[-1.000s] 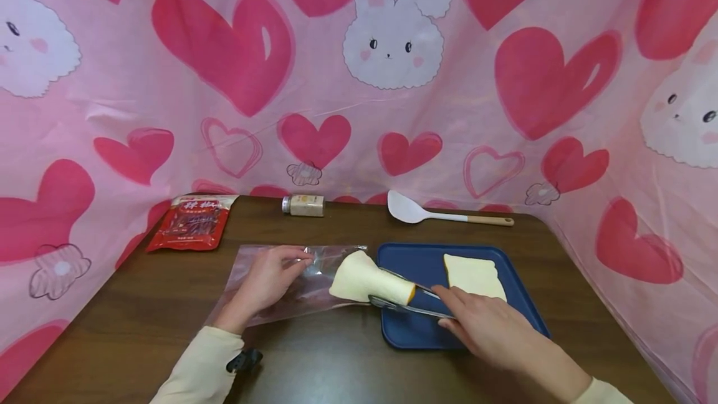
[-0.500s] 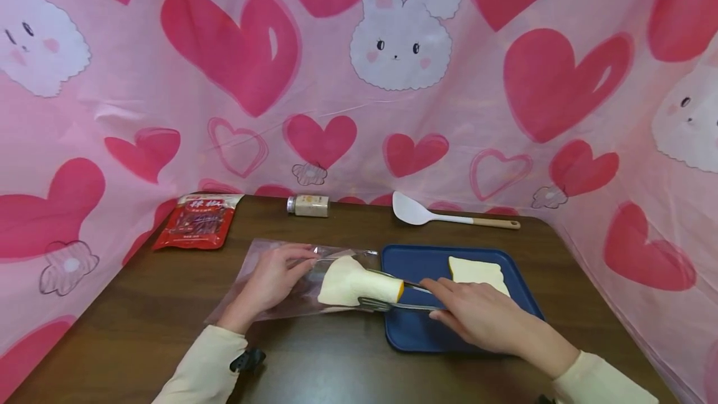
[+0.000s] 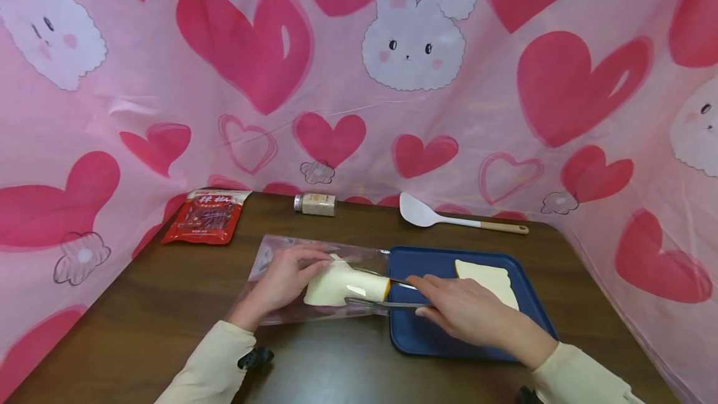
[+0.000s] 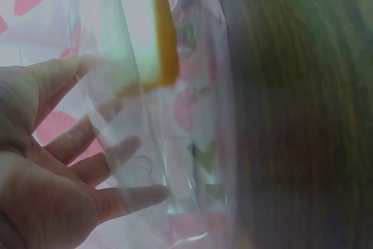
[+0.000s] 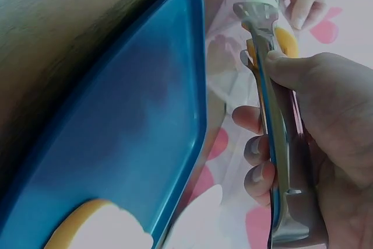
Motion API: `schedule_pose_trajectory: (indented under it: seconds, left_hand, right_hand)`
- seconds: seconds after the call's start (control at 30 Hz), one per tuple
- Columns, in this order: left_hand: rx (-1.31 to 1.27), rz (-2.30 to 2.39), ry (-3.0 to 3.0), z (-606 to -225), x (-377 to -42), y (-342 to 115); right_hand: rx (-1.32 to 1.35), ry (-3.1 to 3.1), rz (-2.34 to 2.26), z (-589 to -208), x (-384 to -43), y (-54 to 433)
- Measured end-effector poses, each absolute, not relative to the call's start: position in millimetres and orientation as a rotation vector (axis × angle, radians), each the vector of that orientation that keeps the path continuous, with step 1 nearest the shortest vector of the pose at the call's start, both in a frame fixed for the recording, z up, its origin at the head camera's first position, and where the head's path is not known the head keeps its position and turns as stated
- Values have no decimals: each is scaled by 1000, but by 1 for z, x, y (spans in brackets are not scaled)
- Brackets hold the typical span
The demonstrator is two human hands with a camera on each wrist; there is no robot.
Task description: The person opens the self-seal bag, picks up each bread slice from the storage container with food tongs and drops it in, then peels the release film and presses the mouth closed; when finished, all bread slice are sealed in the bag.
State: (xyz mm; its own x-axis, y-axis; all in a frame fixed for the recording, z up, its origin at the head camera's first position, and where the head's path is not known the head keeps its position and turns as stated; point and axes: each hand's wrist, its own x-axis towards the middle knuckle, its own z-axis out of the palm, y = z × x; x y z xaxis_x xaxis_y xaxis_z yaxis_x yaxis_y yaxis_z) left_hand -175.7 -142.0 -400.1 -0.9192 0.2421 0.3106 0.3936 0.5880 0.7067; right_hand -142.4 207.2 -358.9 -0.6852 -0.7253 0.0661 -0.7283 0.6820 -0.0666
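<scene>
My right hand (image 3: 468, 310) grips metal tongs (image 5: 280, 138), thumb on one arm and fingers round the other. A slice of bread (image 3: 342, 285) with an orange-brown crust is bent between the tong ends. It lies within the clear plastic bag (image 3: 275, 313), whose mouth faces the blue tray. My left hand (image 3: 288, 276) pinches the bag's upper film between thumb and forefinger. In the left wrist view its other fingers (image 4: 134, 199) are spread and partly covered by the film, near the bread's crust.
The blue tray (image 3: 415, 335) carries another bread slice (image 3: 488, 279), partly behind the right hand. Behind are a red packet (image 3: 207, 217), a small jar (image 3: 316, 204) on its side and a white spatula (image 3: 421, 212) with a wooden handle. A heart-print cloth (image 3: 331, 80) surrounds the table.
The tongs and bread have moved left, deeper into the bag. The bag's mouth now reaches the tray's left edge, and the left hand keeps its hold on the film. The view has shifted slightly.
</scene>
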Motion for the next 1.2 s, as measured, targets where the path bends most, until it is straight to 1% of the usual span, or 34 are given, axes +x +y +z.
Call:
schedule_pose_trajectory:
  seconds: [0.27,0.77,1.03,1.2]
  left_hand:
    - [-513,-1249,-2634,-399,-177,-142]
    - [-560,-1273,-2591,-399,-177,-140]
    - [-581,-1296,-2564,-397,-176,-142]
    - [-546,-1314,-2542,-393,-175,-147]
  right_hand:
    - [1332,-2755,69,-364,-154,192]
    - [1355,-2632,77,-377,-168,179]
    - [1352,-2674,90,-378,-170,172]
    - [1363,-2785,116,-375,-172,170]
